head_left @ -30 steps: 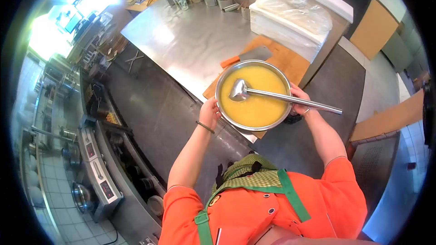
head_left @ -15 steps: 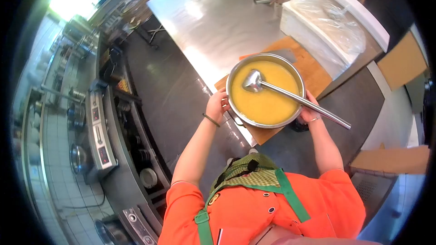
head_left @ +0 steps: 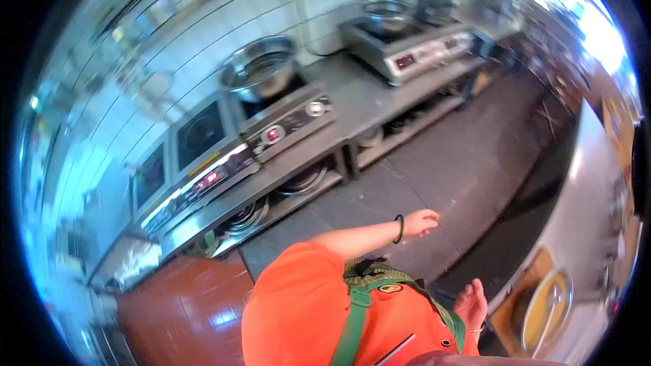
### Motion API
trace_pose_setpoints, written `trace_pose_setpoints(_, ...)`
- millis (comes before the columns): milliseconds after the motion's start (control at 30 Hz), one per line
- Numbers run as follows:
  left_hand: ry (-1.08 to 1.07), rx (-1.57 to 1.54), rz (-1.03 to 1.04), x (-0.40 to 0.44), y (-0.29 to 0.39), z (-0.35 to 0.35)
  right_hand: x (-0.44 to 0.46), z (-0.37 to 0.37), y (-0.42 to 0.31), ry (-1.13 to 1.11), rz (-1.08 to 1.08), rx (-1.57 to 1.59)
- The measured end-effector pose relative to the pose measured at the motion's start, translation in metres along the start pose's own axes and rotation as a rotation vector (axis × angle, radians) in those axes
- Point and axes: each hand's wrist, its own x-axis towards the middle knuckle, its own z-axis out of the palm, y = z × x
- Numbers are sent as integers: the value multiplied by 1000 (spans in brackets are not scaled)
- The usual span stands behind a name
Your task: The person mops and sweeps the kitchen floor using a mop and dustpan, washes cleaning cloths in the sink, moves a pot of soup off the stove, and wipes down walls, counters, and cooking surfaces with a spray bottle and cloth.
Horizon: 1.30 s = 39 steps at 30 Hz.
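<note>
My left hand (head_left: 422, 222) hangs over the dark floor in front of my body, its fingers loosely curled with nothing visible in them. Lower down, my right hand (head_left: 470, 302) is held near the apron with its fingers extended and apart, touching no object. To its right stands the steel bowl of yellow liquid (head_left: 538, 312), resting on the wooden board (head_left: 504, 317) at the end of the steel table (head_left: 588, 183). The ladle (head_left: 546, 322) lies in the bowl. Neither hand touches the bowl.
Along the tiled wall runs a counter (head_left: 346, 98) with induction cookers (head_left: 295, 125) and another cooker (head_left: 424, 57). A large steel pot (head_left: 261, 71) stands on one cooker. Coiled items lie on the shelf below. Red floor tiles (head_left: 183, 312) are at the lower left.
Both hands have let go of the bowl's sides. The view has swung left towards the cookers, so the bowl now appears at the lower right.
</note>
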Motion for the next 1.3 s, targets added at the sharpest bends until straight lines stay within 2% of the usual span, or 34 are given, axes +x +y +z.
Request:
trace_pose_setpoints(33,90,45,60,-24,-9,-38,28,18,11,103,-3,-53)
trace_pose_setpoints(100,270,-8,55,-82,-23,-117,85,74,43,-111,46,-272)
trace_pose_setpoints(167,522,-56,16,-147,-54,-182,134,102,93,-138,140,-343)
trace_pose_setpoints(267,873,-123,111,-247,-79,-256,196,152,179,-270,352,-632)
trace_pose_setpoints(300,983,-123,151,-282,-81,-276,206,179,206,-288,386,-642)
trace_pose_setpoints(367,1242,-105,200,-335,-113,-329,221,229,255,-381,532,-947)
trace_pose_setpoints(400,1363,-99,273,-370,-114,-345,234,240,277,-401,550,-955)
trace_pose_setpoints(467,1618,-155,357,-437,-100,-373,267,258,321,-833,476,-1339)
trace_pose_setpoints(500,1750,-229,365,-468,-97,-385,281,271,342,-854,495,-1349)
trace_pose_setpoints(567,1986,-199,450,-528,-98,-408,307,297,385,-1079,390,-1535)
trace_pose_setpoints(700,2260,-215,392,-617,-106,-436,346,345,493,-1323,353,-1437)
trace_pose_setpoints(733,2300,-186,331,-639,-112,-448,349,362,522,-1335,365,-1424)
trace_pose_setpoints(800,2337,-154,317,-675,-122,-473,348,402,581,-1610,284,-1449)
trace_pose_setpoints(833,2360,-138,304,-691,-118,-483,341,424,606,-1640,354,-1443)
trace_pose_setpoints(967,2415,72,199,-742,-119,-547,328,476,711,-1857,213,-1435)
trace_pose_setpoints(1000,2413,114,194,-755,-126,-570,324,487,735,-1849,258,-1464)
trace_pose_setpoints(1100,2376,244,42,-795,-133,-645,317,509,816,-1899,38,-1448)
trace_pose_setpoints(1133,2380,315,43,-806,-130,-670,314,514,845,-1877,28,-1452)
trace_pose_setpoints(1200,2376,417,19,-820,-134,-716,310,519,898,-1783,-175,-1561)
trace_pose_setpoints(1300,2281,320,165,-838,-130,-765,299,538,966,-1696,-315,-1641)
